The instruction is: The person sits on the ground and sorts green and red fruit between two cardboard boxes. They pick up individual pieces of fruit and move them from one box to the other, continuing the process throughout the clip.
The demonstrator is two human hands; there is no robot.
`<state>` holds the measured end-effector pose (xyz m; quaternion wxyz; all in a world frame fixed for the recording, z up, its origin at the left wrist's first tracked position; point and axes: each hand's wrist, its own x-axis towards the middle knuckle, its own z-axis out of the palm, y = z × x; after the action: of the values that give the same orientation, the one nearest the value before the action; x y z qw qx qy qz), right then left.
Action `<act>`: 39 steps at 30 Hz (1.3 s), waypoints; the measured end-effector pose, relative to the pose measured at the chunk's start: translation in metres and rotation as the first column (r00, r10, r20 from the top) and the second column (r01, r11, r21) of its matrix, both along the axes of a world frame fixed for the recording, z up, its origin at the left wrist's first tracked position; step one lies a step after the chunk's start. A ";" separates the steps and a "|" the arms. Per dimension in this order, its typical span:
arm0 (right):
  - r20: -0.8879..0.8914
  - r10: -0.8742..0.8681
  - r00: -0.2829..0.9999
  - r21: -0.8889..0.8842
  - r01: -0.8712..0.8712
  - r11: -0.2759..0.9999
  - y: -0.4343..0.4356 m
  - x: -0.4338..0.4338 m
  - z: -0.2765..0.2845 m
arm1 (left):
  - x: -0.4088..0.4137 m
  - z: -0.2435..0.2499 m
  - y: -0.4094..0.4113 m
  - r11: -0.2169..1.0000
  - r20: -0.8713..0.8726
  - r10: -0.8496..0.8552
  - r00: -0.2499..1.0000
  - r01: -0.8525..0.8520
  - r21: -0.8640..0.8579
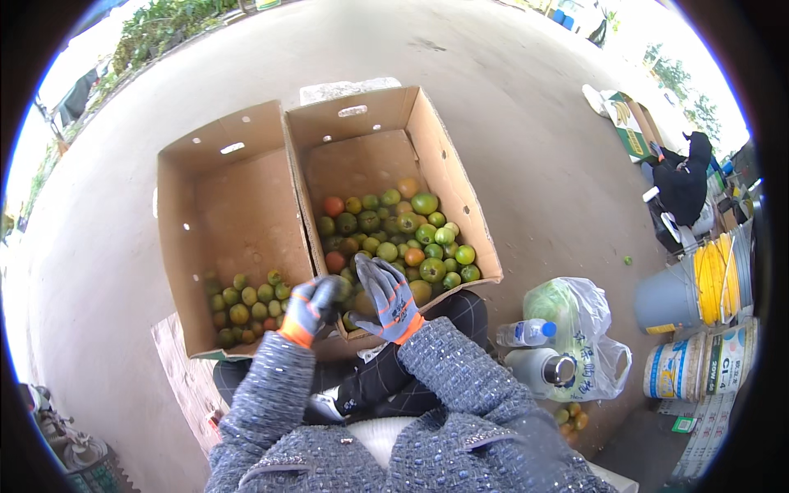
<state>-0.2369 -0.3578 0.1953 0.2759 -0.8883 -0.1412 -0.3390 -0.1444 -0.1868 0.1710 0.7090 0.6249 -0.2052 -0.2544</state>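
Observation:
Two open cardboard boxes stand side by side before me. The right cardboard box [360,157] holds many green tomatoes [387,251], with a few red and orange ones among them. Smaller green tomatoes [249,296] lie at the near end of the left cardboard box [234,203]. My left hand [310,308], in a grey glove with an orange cuff, is blurred over the wall between the boxes; its fingertips merge with a dark round shape, so its hold is unclear. My right hand [391,303], gloved alike, reaches over the right box's near tomatoes with fingers extended and thumb apart.
To my right are a water bottle [525,333], a metal flask [542,371] and a plastic bag [582,333] holding something green. Buckets [675,296] stand farther right. Several tomatoes [572,419] lie on the ground. A person in black [684,179] is beside another box [632,126].

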 end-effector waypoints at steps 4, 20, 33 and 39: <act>-0.083 0.097 0.992 -0.035 -0.100 0.994 -0.005 -0.005 -0.020 | -0.026 -0.052 -0.018 0.983 -0.008 0.076 0.997 -0.074 0.167; -0.219 -0.655 0.723 -0.261 0.604 0.753 -0.151 0.062 -0.031 | -0.058 0.015 -0.042 0.505 0.785 -0.290 0.548 -0.609 0.612; -0.311 -0.721 0.619 -0.621 0.443 0.647 -0.207 0.078 -0.135 | -0.049 0.010 -0.031 0.597 0.805 -0.226 0.549 -0.574 0.560; -0.271 -0.743 0.612 -0.626 0.475 0.619 -0.188 0.072 -0.102 | -0.048 0.009 -0.028 0.579 0.776 -0.251 0.578 -0.553 0.599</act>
<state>-0.1649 -0.5461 0.0932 -0.0726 -0.9738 0.1786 -0.1202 -0.1924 -0.2153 0.1801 0.1968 0.9314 -0.2996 0.0630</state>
